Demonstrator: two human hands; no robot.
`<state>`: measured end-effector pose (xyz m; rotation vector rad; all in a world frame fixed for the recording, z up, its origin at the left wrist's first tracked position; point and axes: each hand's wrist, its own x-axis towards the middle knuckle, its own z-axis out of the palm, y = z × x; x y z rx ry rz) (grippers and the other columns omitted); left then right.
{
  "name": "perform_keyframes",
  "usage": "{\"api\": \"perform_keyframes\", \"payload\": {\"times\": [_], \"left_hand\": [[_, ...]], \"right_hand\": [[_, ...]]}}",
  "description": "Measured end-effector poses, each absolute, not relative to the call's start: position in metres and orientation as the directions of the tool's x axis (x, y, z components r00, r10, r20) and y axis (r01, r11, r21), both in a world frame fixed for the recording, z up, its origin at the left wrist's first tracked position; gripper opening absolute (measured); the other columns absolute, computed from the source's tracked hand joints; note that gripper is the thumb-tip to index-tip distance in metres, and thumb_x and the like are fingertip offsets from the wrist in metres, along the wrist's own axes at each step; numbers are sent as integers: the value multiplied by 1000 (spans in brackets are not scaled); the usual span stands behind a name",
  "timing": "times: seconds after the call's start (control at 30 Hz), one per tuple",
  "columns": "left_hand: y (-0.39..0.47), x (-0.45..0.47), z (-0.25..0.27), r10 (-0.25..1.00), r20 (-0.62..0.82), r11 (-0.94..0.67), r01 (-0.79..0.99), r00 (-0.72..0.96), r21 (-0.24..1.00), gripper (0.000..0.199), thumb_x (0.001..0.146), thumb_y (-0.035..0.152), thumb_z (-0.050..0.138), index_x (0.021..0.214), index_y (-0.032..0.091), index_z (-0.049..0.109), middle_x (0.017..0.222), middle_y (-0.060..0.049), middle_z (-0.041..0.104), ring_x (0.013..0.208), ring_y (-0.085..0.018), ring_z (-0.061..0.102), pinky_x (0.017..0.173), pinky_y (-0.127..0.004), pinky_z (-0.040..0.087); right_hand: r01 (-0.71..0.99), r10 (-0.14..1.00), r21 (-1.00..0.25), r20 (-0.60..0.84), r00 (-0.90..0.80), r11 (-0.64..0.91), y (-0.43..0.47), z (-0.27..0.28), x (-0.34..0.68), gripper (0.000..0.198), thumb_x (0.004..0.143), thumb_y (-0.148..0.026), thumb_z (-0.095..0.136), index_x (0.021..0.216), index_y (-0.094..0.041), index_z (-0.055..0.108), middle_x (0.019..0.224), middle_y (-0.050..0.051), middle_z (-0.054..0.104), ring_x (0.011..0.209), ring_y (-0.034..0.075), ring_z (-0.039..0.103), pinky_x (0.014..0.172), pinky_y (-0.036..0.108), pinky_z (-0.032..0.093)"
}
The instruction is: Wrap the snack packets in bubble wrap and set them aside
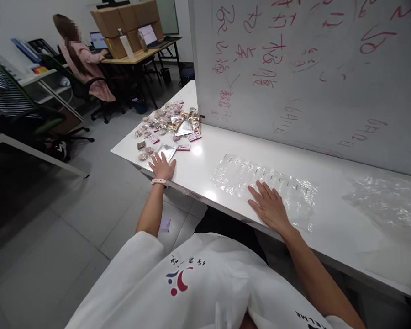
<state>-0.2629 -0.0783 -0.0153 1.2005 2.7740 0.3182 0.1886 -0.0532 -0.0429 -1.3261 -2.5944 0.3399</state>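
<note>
My left hand (162, 168) lies with fingers spread at the table's front edge, partly over a silver foil packet (168, 151). Beyond it is a pile of small wrapped snacks (160, 119), with gold and red packets (179, 121) and red-and-white boxes (194, 136) among them. Flat and open, my right hand (267, 204) rests on the near part of a sheet of clear plastic bags (239, 171). Small dark print runs along the sheet's far side. Neither hand grips anything.
More clear plastic (390, 201) lies on the white table (205, 167) at the right. A whiteboard (308, 82) with red writing stands along the table's back. Two people sit on chairs at the left, one in a pink top (85, 64) by a desk with laptops.
</note>
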Motion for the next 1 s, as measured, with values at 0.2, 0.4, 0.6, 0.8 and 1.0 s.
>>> {"api": "perform_keyframes", "payload": {"times": [0.2,0.4,0.6,0.8,1.0], "left_hand": [[-55,-252,-11,782,-31,614,761,-622,209,84,92,56,39,157,7,19,166,-21,7,153,-39,-2,121,-61,0],[22,-246,22,939,96,326,943,-331,65,54,84,30,57,136,16,53,143,-18,52,139,-37,37,118,-55,16],[58,-256,34,980,-92,176,984,-175,-5,26,74,34,69,94,17,68,106,-14,68,106,-33,60,97,-45,41],[79,-253,29,975,112,186,980,-193,72,39,81,44,64,106,15,62,108,-15,64,107,-32,58,86,-39,46],[116,-253,26,968,-1,252,966,-253,-49,47,78,34,68,118,11,56,117,-20,62,111,-36,58,87,-41,47]], "right_hand": [[776,820,-286,78,-567,563,-51,-47,189,60,97,-60,25,152,-39,40,163,-3,26,153,23,17,124,53,16],[780,807,-213,112,-580,589,-53,-46,189,58,100,-57,25,152,-36,39,163,0,27,152,23,20,123,51,21],[769,786,-167,171,-594,617,-53,-45,189,54,103,-53,29,150,-30,45,161,5,32,151,25,26,120,50,26],[760,777,-169,195,-599,628,-52,-47,189,52,103,-52,34,149,-31,44,162,4,31,151,25,25,120,50,27],[763,785,-186,178,-593,619,-52,-44,189,52,102,-51,36,150,-30,44,162,5,31,151,26,24,121,50,25]]}}
